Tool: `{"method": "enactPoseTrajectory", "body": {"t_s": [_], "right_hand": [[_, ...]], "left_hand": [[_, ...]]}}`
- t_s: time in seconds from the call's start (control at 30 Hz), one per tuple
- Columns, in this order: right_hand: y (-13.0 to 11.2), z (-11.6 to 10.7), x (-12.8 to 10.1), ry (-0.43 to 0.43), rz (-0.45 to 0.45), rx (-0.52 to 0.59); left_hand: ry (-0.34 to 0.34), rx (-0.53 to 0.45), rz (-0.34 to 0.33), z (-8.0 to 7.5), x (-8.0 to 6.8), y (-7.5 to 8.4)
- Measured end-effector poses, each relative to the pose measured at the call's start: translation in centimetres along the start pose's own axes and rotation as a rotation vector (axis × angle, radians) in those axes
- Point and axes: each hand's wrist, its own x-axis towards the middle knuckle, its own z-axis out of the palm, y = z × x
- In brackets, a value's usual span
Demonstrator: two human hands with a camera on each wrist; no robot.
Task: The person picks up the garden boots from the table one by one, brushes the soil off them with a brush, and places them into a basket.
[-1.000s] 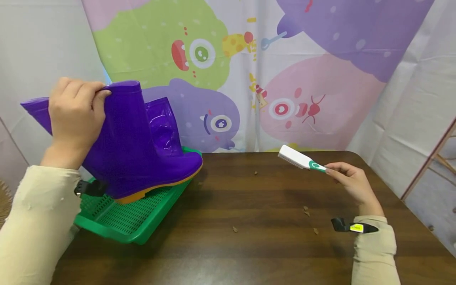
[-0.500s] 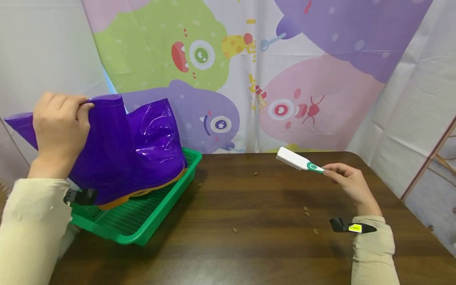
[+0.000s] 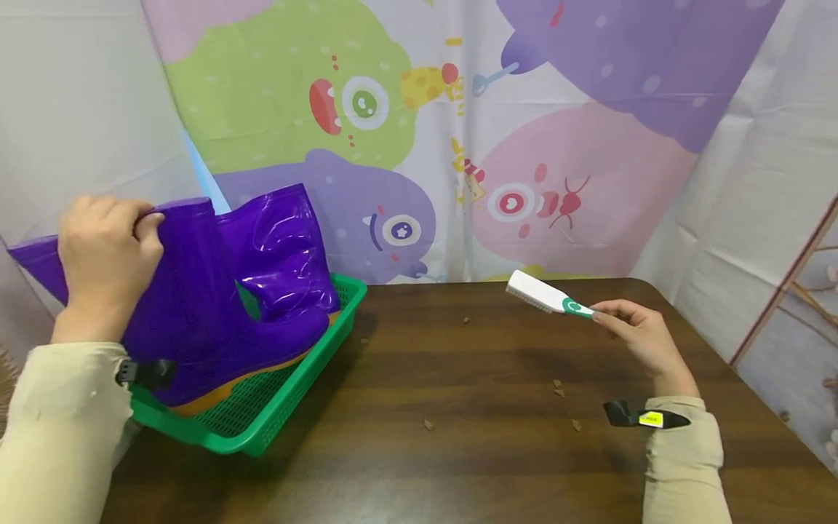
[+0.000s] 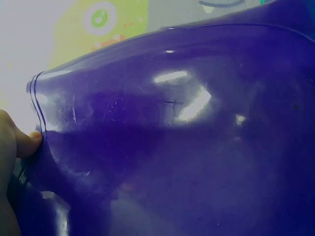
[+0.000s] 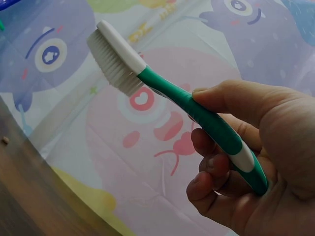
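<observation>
Nearest the camera: cream sleeves, a black strap on each wrist, and bits of brown debris (image 3: 428,423) on the dark wooden table (image 3: 458,451), lying between the two hands and closer to the right one.

Left hand (image 3: 105,255) is curled tight over the top rim of a purple rubber boot (image 3: 196,320), fingers over the cuff edge; the left wrist view shows only glossy purple boot wall (image 4: 187,137) with a fingertip at the rim. The boot's sole sits in a green mesh tray (image 3: 262,407) just below and inward of this hand, toe pointing toward the right hand, shaft leaning back toward the left hand. A second purple boot (image 3: 281,247) stands upright in the tray just beyond the held one, touching it.

Right hand (image 3: 638,335) pinches the green handle of a white-headed brush (image 3: 546,297), thumb on top and fingers wrapped below, clear in the wrist view (image 5: 167,88). The brush's long axis runs from this hand up and inward toward the boots, bristles down, held in the air above the table. Brush and boot are well apart, table between them; the boot lies straight across to the left of the brush head, so the left hand is the one at the boot

Farthest: cartoon monster backdrop (image 3: 419,145)
</observation>
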Motion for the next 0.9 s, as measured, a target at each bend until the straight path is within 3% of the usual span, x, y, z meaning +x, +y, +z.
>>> {"method": "enactPoseTrajectory", "body": {"t_s": [0.43,0.6,0.77,0.9], "right_hand": [[-0.2,0.6,-0.1,-0.033,-0.015,-0.028],[0.0,0.8,-0.1,-0.045,-0.007,-0.032],[0.0,0.9,-0.1,-0.042,-0.003,-0.032],[-0.1,0.9,-0.1,-0.042,-0.002,-0.04]], "left_hand": [[-0.121,0.066,-0.035,0.5,-4.4,-3.4],[-0.126,0.084,-0.067,1.0,-6.2,-4.2],[-0.135,0.094,-0.062,1.7,-6.8,-4.5],[-0.147,0.109,-0.096,2.0,-7.1,-4.5]]}}
